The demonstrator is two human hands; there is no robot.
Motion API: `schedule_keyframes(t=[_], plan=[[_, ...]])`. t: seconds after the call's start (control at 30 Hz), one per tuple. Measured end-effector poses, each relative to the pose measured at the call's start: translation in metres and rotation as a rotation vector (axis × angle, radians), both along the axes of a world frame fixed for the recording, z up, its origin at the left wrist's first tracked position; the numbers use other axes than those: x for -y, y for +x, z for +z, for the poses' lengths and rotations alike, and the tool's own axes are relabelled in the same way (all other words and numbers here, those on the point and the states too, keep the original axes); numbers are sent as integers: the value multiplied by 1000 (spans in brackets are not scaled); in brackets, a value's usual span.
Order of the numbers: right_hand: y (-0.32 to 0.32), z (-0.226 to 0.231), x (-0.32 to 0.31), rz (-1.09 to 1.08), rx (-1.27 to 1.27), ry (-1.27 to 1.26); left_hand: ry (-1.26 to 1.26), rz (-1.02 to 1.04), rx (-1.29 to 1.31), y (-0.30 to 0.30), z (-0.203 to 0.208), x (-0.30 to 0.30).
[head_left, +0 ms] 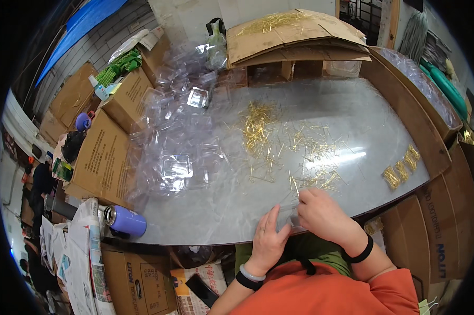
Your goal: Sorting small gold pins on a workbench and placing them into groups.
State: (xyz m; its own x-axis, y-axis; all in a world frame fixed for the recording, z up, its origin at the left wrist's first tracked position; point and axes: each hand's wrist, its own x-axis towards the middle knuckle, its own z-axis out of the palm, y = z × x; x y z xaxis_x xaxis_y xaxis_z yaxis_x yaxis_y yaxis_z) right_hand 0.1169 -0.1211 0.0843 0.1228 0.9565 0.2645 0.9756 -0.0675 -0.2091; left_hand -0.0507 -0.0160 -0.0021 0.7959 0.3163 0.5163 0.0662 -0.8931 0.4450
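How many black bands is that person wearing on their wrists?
2. One black ring-shaped wristband circles the wrist behind the left hand; the other black wristband circles the wrist behind the right hand.

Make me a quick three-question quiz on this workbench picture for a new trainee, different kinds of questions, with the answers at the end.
1. Multiple choice: which wrist wears a pale bangle along with a black band? A: the right; B: the left; C: neither.
2. True or false: the gold bundles lie nearer the right hand than the left hand.
3. Fill the gap: the purple bottle is to the ____ of both hands.
Key: 1. B; 2. True; 3. left.
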Motion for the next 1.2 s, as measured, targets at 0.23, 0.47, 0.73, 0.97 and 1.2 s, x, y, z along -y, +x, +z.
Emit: schedule_keyframes(t=[0.23,0.47,0.73,0.97,1.2], plan=[[4,4,-2,92,177,-66,9,0,10,3,4,1],[-6,-10,10,-46,-8,-157,6,-19,-2,2,6,0],[-7,-6,22,-76,-126,-78,11,-32,-7,1,4,-1],[-3,3,9,64,-34,-109,17,-41,7,2,6,-1],[13,-15,-1,36,-392,-43,21,-38,-15,0,6,-1]])
